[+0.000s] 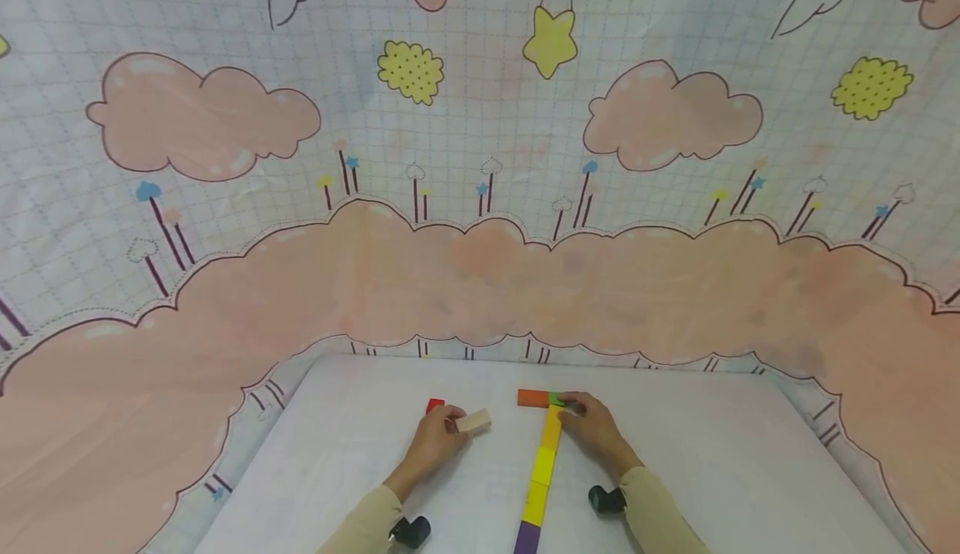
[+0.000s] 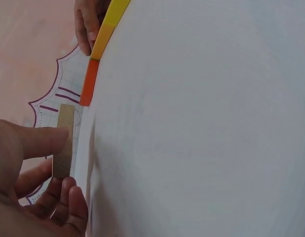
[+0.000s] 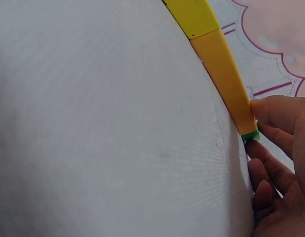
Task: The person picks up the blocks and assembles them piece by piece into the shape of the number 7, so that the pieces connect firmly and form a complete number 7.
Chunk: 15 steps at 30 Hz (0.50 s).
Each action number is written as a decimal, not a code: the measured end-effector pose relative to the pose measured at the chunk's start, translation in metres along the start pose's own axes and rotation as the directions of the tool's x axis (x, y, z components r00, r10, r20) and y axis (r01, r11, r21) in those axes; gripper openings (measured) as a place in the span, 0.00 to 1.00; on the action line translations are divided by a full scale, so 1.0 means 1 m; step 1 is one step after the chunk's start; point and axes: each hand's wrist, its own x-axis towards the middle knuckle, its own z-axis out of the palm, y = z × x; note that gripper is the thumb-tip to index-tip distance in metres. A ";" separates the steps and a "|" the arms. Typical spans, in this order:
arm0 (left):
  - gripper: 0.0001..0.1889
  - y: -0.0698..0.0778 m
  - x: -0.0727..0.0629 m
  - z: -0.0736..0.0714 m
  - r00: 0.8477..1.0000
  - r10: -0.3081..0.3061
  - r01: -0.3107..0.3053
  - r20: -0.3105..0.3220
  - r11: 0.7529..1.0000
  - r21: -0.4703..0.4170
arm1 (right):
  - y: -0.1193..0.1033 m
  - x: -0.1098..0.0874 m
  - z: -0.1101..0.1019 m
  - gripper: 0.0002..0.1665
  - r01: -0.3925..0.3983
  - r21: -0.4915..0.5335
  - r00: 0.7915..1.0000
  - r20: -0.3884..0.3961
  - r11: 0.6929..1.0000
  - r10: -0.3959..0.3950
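My left hand (image 1: 437,441) pinches a plain wooden block (image 1: 474,421) between thumb and fingers; the left wrist view shows the block (image 2: 64,140) on its long side. A red block (image 1: 435,405) lies just behind that hand, partly covered by it. My right hand (image 1: 596,433) grips a green block (image 1: 554,398) at the far corner of a block row, its thumb right at the orange-yellow block (image 3: 224,79). Most of the green block is hidden by the fingers. Left of it lies an orange block (image 1: 533,398), end to end with the green one.
From the corner, the row runs toward me: the orange-yellow block, two yellow blocks (image 1: 543,466) and a purple block (image 1: 528,537) at the frame's lower edge. A white tabletop (image 1: 360,396) lies beneath, with a cloud-patterned cloth (image 1: 450,279) behind it.
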 end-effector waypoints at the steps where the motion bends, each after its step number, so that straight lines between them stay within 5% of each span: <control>1: 0.17 0.000 0.001 -0.001 1.000 0.001 -0.001 -0.002 1.000 -0.003 | 0.000 0.000 0.000 0.20 0.002 -0.001 1.000 0.000 1.000 -0.002; 11: 0.17 0.003 0.004 -0.013 0.996 0.093 -0.093 -0.005 0.995 -0.033 | 0.001 0.002 0.000 0.19 -0.020 0.013 1.000 0.005 1.000 0.019; 15: 0.17 0.006 0.006 -0.016 0.996 0.085 -0.085 0.005 0.996 -0.028 | 0.001 0.002 0.000 0.19 -0.029 0.021 1.000 0.008 0.999 0.028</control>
